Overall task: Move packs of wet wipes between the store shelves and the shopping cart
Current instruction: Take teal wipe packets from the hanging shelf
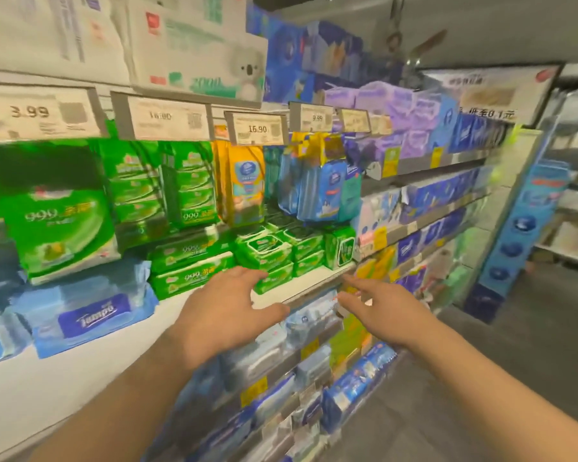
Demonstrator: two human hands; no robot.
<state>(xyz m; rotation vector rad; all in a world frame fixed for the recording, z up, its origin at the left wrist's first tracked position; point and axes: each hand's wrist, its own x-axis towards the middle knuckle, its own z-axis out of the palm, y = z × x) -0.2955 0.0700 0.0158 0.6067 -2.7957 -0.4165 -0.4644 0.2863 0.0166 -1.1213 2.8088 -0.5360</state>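
Note:
Green packs of wet wipes point(264, 253) lie stacked on a white store shelf point(314, 283) at chest height. My left hand point(227, 308) reaches toward them with fingers spread, its fingertips just short of the lowest green pack point(277, 278). My right hand point(377, 306) is stretched out beside it, fingers straight, near the shelf's front edge. Neither hand holds anything. The shopping cart is out of view.
Long green packs point(191, 261) and a blue Tempo pack point(90, 311) lie to the left. Hanging green, orange and blue packs point(244, 181) fill the back. Lower shelves point(297, 361) hold blue tissue packs. Grey aisle floor point(514, 345) opens to the right.

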